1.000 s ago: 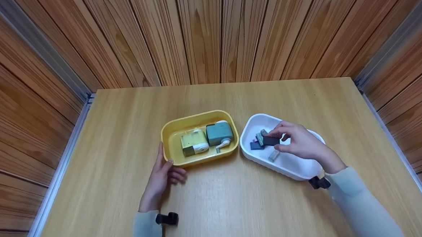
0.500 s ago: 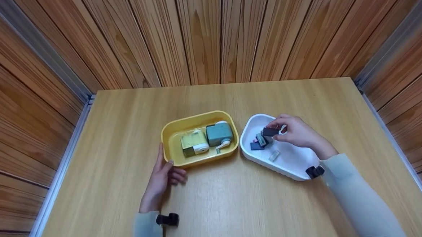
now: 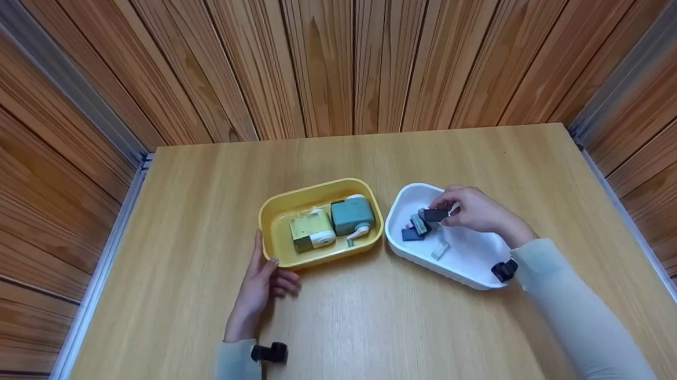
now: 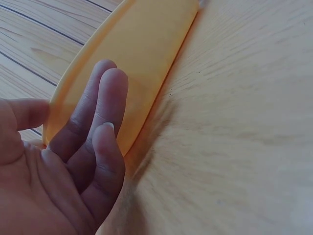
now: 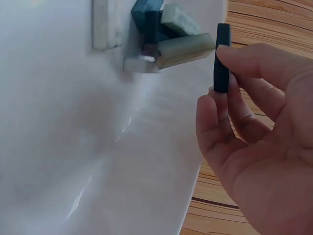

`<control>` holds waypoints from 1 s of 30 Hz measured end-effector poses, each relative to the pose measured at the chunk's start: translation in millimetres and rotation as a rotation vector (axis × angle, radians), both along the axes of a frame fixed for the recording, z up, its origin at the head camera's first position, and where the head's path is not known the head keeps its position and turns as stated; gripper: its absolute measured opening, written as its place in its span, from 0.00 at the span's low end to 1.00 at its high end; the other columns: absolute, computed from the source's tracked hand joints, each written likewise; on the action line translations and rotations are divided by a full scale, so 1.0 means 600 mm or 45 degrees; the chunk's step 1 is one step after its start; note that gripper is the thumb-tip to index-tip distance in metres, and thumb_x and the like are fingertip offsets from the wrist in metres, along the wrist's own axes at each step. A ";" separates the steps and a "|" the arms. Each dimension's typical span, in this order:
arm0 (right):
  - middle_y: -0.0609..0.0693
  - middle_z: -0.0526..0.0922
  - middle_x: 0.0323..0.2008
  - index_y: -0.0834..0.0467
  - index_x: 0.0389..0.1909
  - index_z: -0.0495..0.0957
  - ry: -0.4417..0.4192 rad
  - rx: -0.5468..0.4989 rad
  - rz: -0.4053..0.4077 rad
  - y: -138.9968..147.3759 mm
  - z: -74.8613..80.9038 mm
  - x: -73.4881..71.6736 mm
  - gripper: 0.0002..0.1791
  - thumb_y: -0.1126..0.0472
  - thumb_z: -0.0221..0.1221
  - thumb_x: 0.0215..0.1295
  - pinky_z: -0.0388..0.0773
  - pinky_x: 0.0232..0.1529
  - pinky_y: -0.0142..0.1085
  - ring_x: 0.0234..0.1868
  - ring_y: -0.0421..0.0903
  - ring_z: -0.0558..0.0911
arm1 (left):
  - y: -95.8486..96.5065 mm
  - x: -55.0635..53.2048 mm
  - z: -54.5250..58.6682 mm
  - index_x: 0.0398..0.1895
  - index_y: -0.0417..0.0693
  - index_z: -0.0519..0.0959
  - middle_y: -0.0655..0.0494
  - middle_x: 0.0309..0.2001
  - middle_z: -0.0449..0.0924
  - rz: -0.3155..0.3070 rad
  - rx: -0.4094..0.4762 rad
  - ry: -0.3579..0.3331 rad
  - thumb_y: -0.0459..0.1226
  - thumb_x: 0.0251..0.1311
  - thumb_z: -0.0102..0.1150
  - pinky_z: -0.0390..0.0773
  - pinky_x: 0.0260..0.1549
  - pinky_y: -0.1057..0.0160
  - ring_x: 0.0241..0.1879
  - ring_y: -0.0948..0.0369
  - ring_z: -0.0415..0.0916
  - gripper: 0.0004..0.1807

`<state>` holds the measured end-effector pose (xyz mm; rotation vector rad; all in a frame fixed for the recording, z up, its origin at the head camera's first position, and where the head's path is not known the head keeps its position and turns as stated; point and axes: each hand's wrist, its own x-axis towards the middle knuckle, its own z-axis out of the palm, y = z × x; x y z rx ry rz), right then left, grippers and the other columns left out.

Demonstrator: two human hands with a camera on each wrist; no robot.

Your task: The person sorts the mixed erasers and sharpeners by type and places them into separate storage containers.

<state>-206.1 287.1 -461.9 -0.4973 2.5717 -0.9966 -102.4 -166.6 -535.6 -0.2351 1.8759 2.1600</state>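
My right hand (image 3: 477, 210) pinches a dark flat eraser (image 5: 222, 58) between thumb and fingers, over the far part of the white tray (image 3: 470, 276). Beneath and beside it lie several erasers: a dark blue one (image 3: 413, 234), a grey-green one (image 3: 418, 223) and a pale one (image 3: 441, 249) apart from the pile. With its thumb at the near rim and index finger along the left end, my left hand (image 3: 256, 287) touches the yellow tray (image 3: 292, 195). Its other fingers are loosely bent beside the wall in the left wrist view. Inside sit a yellow-green pencil sharpener (image 3: 308, 223) and a teal crank sharpener (image 3: 352, 213).
Both trays stand side by side on a wooden table (image 3: 346, 334), their ends nearly meeting. Wood-plank walls (image 3: 320, 58) rise behind and at both sides, with metal rails (image 3: 91, 284) along the table's side edges. Each wrist carries a small black device (image 3: 270, 353).
My right hand has moved slightly away from me with the dark eraser, uncovering more of the erasers below, then dipped slightly back. The left hand and both trays have stayed in place.
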 end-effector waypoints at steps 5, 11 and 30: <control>0.51 0.81 0.49 0.54 0.52 0.83 -0.053 -0.016 0.050 0.003 -0.006 -0.006 0.20 0.71 0.65 0.60 0.71 0.54 0.52 0.51 0.53 0.76 | -0.002 0.001 0.001 0.77 0.84 0.37 0.36 0.36 0.84 -0.010 -0.010 -0.027 0.41 0.79 0.35 0.78 0.28 0.58 0.31 0.44 0.83 0.35; 0.50 0.81 0.50 0.51 0.47 0.85 -0.131 0.029 0.121 0.000 -0.018 -0.007 0.18 0.71 0.68 0.57 0.70 0.54 0.50 0.51 0.53 0.75 | -0.005 0.004 0.003 0.75 0.92 0.39 0.36 0.39 0.84 -0.018 -0.005 -0.073 0.44 0.79 0.35 0.77 0.31 0.57 0.35 0.41 0.82 0.33; 0.51 0.80 0.44 0.54 0.45 0.84 -0.201 0.013 0.147 -0.001 -0.028 -0.011 0.17 0.71 0.69 0.55 0.74 0.49 0.45 0.47 0.51 0.76 | -0.004 0.004 0.006 0.77 0.87 0.39 0.35 0.37 0.84 -0.012 -0.008 -0.028 0.42 0.79 0.36 0.78 0.29 0.57 0.33 0.43 0.83 0.34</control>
